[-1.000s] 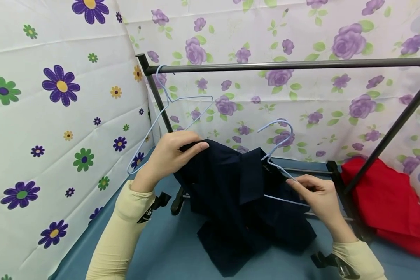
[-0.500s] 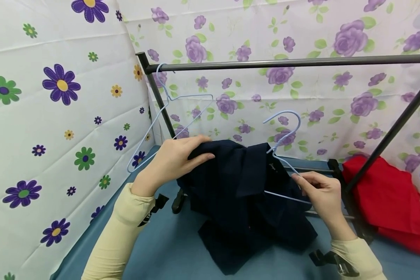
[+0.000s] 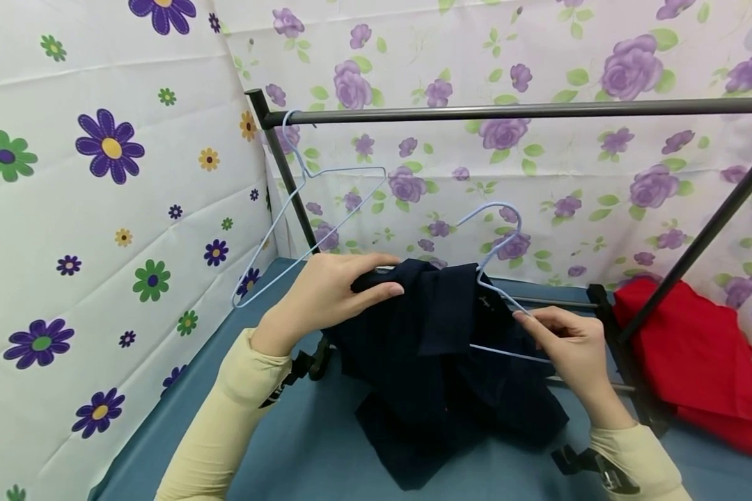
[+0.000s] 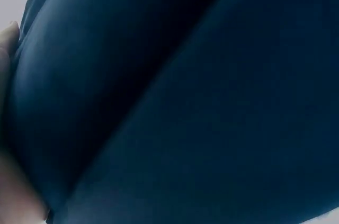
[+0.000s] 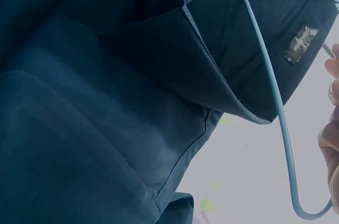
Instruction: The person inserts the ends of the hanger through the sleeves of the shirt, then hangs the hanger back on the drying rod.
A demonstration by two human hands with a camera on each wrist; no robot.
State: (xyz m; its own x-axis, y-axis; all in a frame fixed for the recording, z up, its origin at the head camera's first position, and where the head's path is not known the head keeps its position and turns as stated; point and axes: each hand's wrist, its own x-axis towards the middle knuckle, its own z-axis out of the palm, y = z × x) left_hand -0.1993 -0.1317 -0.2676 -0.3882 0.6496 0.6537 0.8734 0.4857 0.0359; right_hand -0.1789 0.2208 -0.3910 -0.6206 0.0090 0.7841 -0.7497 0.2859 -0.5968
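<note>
A dark navy collared shirt (image 3: 407,362) hangs bunched between my hands, its lower part draping down over the blue surface. My left hand (image 3: 329,296) holds the shirt's shoulder at the left, thumb in front and fingers behind. With thumb and fingertips, my right hand (image 3: 570,348) pinches one arm of a light blue wire hanger (image 3: 504,296). The hanger's hook rises above the collar, and its left part is hidden inside the shirt. In the right wrist view, the hanger wire (image 5: 278,102) runs out of the neck opening, past the label (image 5: 301,44). Navy cloth (image 4: 212,118) fills most of the left wrist view.
A dark metal rack with a horizontal rail (image 3: 476,113) stands behind the shirt. Another blue wire hanger (image 3: 307,174) hangs bare at the rail's left end. Red cloth (image 3: 689,362) lies at the right, by the rack's foot. Flowered sheets cover the walls.
My left hand has slid rightward, bunching the shirt's shoulder closer to the collar. The hanger in my right hand shifted right, then back left.
</note>
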